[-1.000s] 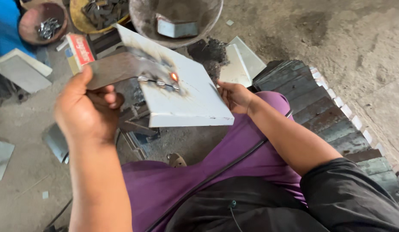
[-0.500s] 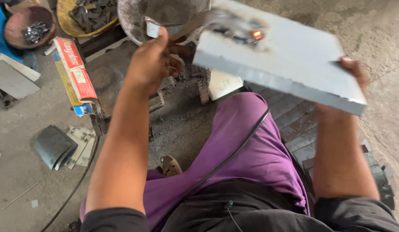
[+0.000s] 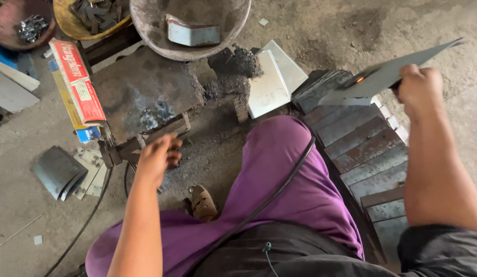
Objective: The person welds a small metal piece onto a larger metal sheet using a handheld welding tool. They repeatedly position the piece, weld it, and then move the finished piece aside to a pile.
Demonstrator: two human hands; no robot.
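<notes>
The right hand [image 3: 420, 87] gripped a flat grey metal sheet [image 3: 387, 77] by its near edge, fingers closed over it, holding it tilted in the air above a stack of rusty metal plates [image 3: 366, 154] on the floor. A small orange glow showed on the sheet's underside. The left hand [image 3: 157, 156] hung low over the front edge of a dark metal block [image 3: 141, 87], its fingers curled, touching a thin tool there; whether they gripped it could not be told. A black cable [image 3: 279, 187] ran across the purple trousers [image 3: 279, 169]. A grey bowl [image 3: 189, 25] sat beyond the block.
</notes>
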